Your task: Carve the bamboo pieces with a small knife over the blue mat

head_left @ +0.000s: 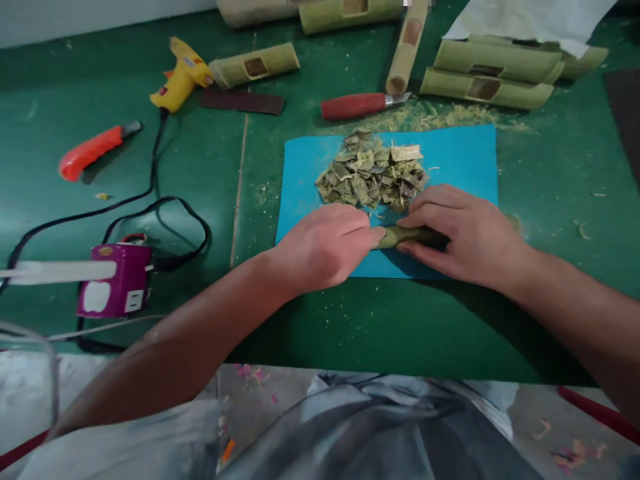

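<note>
A short greenish bamboo piece [390, 237] lies low over the blue sheet [465, 157], between my two hands. My left hand [330, 243] is closed, its fingertips at the left end of the bamboo. Whether something small is also inside that fist is hidden. From the other side my right hand [465, 233] grips the bamboo, thumb on the near side and fingers on the far side. The bamboo's right part is mostly covered by this hand. Just beyond both hands, a pile of bamboo chips [370, 173] is heaped on the sheet.
Behind the sheet lies a red-handled knife [355, 105]. Cut bamboo tubes [485, 87] with square openings line the back. At left are a yellow glue gun [181, 77], an orange utility knife [95, 150] and a purple power socket [117, 277] with looping cords.
</note>
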Demonstrator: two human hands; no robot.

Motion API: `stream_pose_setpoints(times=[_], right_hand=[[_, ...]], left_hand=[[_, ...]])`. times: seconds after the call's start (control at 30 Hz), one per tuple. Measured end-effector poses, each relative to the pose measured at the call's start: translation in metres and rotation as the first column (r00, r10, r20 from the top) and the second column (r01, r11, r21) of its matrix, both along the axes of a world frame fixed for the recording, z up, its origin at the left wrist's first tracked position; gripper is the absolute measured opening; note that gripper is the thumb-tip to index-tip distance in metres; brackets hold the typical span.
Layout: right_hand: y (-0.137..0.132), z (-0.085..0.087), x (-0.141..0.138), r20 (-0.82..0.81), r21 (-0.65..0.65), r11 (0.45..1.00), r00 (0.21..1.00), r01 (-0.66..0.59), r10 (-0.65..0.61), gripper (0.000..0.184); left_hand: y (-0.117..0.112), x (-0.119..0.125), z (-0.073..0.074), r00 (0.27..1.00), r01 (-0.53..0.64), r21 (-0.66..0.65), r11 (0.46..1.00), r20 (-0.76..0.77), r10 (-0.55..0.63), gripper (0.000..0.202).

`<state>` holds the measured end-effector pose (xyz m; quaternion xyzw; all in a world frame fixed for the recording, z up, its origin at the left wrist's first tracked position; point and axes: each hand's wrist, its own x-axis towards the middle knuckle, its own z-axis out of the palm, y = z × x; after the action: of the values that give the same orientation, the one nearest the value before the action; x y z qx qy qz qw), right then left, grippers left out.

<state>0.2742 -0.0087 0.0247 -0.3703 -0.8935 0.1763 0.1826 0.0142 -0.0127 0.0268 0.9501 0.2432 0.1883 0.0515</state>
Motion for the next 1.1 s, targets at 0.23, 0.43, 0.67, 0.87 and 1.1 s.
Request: stream_pose_setpoints(times=[0.23, 0.43, 0.67, 0.87, 1.1], right_hand=[[-0.0006, -0.0021, 0.0006, -0.002, 0.001, 1.000, 1.000, 0.000, 0.000, 0.018], [0.0013, -0.0013, 0.0009, -0.008, 0.012, 1.000, 1.000, -0.021, 0.021, 0.021], [-0.0013, 0.0002, 0.0001, 0.001, -0.006, 1.000, 1.000, 0.016, -0.016, 0.016], [-0.0042, 0.0001, -0.0015, -0.012, 0.003, 1.000, 1.000, 0.011, -0.011, 0.014], [-0.0063, -0.0043, -0.0018, -0.045, 0.029, 0.999, 0.999, 0.013, -0.011, 0.015]], left_hand=[[-0.0005, 0.0017, 0.0003, 1.000, -0.014, 0.129, 0.992, -0.023, 0.017, 0.030], [-0.0028, -0.0025, -0.0022, 0.999, -0.034, 0.142, 0.989, -0.023, 0.037, 0.026], [0.0001, -0.0041, 0.0004, 0.996, -0.024, -0.149, 0.989, 0.084, 0.037, 0.024], [0.0010, -0.0019, -0.0011, 0.994, -0.036, -0.193, 0.981, 0.095, 0.055, 0.024], [0.0006, -0.0057, 0.0058, 0.983, -0.119, -0.367, 0.923, 0.086, 0.162, 0.022]])
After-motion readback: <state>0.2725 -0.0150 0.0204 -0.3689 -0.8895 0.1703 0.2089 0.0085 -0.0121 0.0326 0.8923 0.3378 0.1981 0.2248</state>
